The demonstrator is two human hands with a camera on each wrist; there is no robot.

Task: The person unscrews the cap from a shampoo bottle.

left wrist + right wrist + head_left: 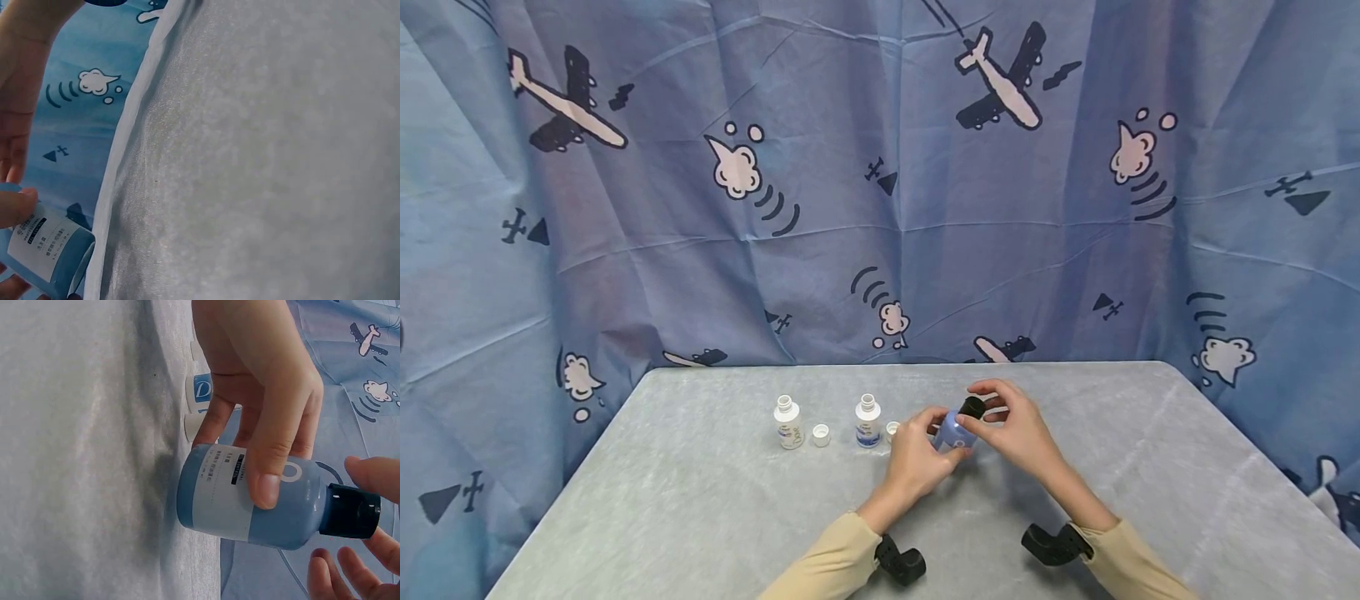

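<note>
Left hand [917, 458] curls round the blue bottle [955, 432], hiding half its unreadable label; right hand [1018, 429] fingertips pinch the black cap [972, 407]

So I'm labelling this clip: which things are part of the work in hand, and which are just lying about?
In hand:
blue bottle, gripped by the left hand
black cap, fingers of the right hand around it

Lying about:
two small white bottles, uncapped
two white caps beside them
grey table
</note>
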